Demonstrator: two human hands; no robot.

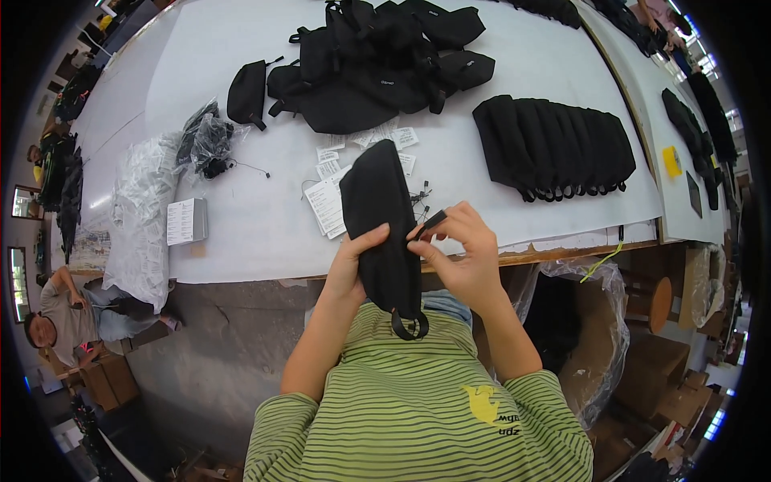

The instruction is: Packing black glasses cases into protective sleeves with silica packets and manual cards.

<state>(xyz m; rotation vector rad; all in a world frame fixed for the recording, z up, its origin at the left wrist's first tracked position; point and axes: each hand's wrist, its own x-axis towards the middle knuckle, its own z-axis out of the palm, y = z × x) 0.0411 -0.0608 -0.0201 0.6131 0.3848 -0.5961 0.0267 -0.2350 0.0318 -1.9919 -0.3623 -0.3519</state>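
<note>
A slim black zip pouch [376, 193] is held upright over the table's front edge, its loop handle hanging at the lower end. My left hand [358, 261] grips it from the left, thumb across its face. At its right side my right hand [462, 247] pinches a small black strip, perhaps a zipper pull [432, 221], close to the pouch. Behind the pouch, white printed tags [328, 203] lie on the table, partly covered by it. Small black cords [422, 195] are scattered just beyond my right fingers.
A heap of black pouches [345, 96] lies at the back, and a neat row [554, 149] at right. On the left are a clear plastic bag [144, 209] and a stack of cards [186, 221]. A plastic-lined box [594, 321] stands below right. Another person [68, 313] sits at far left.
</note>
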